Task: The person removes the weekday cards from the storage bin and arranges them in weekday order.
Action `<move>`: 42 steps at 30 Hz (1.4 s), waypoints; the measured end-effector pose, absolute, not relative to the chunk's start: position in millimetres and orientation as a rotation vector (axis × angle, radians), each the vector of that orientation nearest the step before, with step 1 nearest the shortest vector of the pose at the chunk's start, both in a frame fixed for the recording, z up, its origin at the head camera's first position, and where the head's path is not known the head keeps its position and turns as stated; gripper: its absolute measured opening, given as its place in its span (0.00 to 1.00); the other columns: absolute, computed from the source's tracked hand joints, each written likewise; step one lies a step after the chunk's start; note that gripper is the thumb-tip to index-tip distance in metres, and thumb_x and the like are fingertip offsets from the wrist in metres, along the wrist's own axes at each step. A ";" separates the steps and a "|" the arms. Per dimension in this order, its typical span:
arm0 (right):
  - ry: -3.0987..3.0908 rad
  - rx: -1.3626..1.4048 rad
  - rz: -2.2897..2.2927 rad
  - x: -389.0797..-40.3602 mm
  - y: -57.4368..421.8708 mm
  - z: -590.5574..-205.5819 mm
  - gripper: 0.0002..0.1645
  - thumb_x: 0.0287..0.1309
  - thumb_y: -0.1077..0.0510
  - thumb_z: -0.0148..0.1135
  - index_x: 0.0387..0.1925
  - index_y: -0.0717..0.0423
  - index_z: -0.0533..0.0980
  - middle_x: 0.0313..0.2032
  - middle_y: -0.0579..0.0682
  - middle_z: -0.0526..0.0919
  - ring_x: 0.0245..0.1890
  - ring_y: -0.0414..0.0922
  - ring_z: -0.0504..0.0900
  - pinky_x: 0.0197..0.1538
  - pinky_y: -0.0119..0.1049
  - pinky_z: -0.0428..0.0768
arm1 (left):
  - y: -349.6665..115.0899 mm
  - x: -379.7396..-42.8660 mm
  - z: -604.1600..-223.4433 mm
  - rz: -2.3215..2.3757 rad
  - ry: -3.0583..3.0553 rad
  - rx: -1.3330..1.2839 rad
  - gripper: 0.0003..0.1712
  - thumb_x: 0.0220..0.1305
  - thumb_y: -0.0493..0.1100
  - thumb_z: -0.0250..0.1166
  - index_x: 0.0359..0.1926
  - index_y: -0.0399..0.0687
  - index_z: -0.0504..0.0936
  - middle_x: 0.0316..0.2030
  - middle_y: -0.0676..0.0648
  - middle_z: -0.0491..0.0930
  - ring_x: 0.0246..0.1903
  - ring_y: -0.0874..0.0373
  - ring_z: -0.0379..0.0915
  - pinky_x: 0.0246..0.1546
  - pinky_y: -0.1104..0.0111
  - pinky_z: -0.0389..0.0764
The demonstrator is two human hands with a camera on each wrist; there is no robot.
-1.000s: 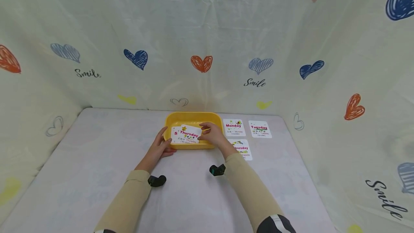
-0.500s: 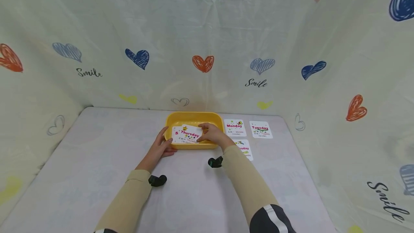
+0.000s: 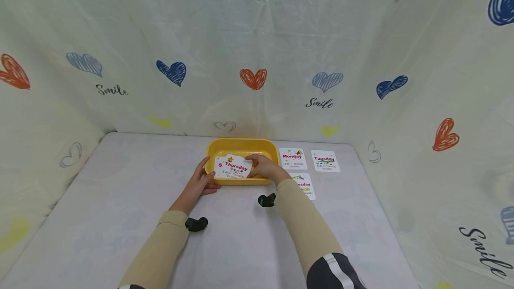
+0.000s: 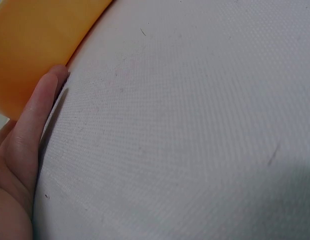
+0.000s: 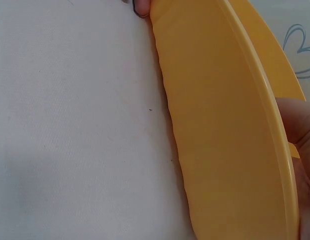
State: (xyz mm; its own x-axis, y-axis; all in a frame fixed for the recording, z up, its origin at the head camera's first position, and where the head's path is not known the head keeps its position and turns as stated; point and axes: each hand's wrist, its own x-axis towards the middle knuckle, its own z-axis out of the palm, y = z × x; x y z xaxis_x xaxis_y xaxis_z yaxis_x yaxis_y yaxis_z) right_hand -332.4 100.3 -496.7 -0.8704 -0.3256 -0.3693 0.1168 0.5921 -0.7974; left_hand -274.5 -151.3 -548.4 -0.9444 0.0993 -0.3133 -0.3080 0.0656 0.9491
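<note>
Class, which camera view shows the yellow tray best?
The head view: the yellow tray lies wholly in frame, though partly covered. The left wrist view shows only some outer wall; the right wrist view, mostly one long wall.

The tray point(image 5: 224, 120) looks smooth plastic, the tablecloth point(image 5: 85, 125) woven.

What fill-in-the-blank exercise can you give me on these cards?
The left hand holds the yellow rectangular tray; the right hand is at the white square card reading ____.
Partly under it, another white card shows the letter ____.
The white Monday card lies between the tray and the rightmost white card reading ____.
Missing: Thursday; S; Tuesday.
</note>
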 end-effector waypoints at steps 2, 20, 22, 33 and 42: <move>2.345 -0.174 -1.222 -333.2 100.3 -498.0 0.38 0.50 0.66 0.73 0.64 0.48 0.72 0.47 0.54 0.71 0.47 0.50 0.68 0.51 0.37 0.75 | -151.3 -274.0 -547.7 1.956 2.051 -0.207 0.38 0.73 0.51 0.55 0.75 0.78 0.46 0.73 0.44 0.49 0.39 0.48 0.83 0.40 0.62 0.84; 2.405 -0.043 -1.369 -333.7 97.3 -509.1 0.29 0.51 0.67 0.72 0.57 0.51 0.78 0.56 0.53 0.74 0.46 0.49 0.72 0.51 0.36 0.77 | -150.1 -271.3 -548.0 1.959 2.054 -0.208 0.38 0.73 0.50 0.54 0.75 0.79 0.46 0.73 0.44 0.50 0.39 0.49 0.83 0.40 0.62 0.84; 2.422 -0.008 -1.379 -333.5 97.0 -508.4 0.26 0.53 0.66 0.70 0.55 0.51 0.78 0.56 0.52 0.74 0.48 0.49 0.71 0.51 0.37 0.77 | -150.2 -271.4 -548.0 1.956 2.057 -0.208 0.38 0.73 0.50 0.55 0.75 0.79 0.46 0.73 0.44 0.50 0.39 0.49 0.83 0.40 0.62 0.84; 2.511 0.002 -1.463 -336.0 96.2 -509.6 0.19 0.54 0.69 0.68 0.48 0.55 0.81 0.42 0.51 0.74 0.40 0.48 0.72 0.39 0.31 0.76 | -149.0 -271.1 -546.0 1.943 2.070 -0.219 0.38 0.73 0.52 0.55 0.75 0.79 0.46 0.72 0.43 0.52 0.40 0.49 0.82 0.41 0.63 0.84; 2.517 0.013 -1.525 -336.4 95.9 -509.2 0.20 0.53 0.70 0.68 0.49 0.56 0.81 0.40 0.52 0.74 0.38 0.47 0.72 0.37 0.30 0.76 | -149.8 -272.0 -546.6 1.957 2.055 -0.223 0.38 0.73 0.52 0.54 0.75 0.79 0.46 0.70 0.43 0.55 0.40 0.49 0.83 0.41 0.62 0.84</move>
State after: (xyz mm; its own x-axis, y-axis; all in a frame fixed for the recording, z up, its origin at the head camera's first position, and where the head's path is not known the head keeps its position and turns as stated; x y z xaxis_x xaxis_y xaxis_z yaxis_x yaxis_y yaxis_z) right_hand -336.4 95.9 -509.2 -0.9803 -0.0946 -0.1731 0.1097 0.4680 -0.8769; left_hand -272.0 -149.8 -546.6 -0.9446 0.0892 -0.3158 -0.3110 0.0630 0.9483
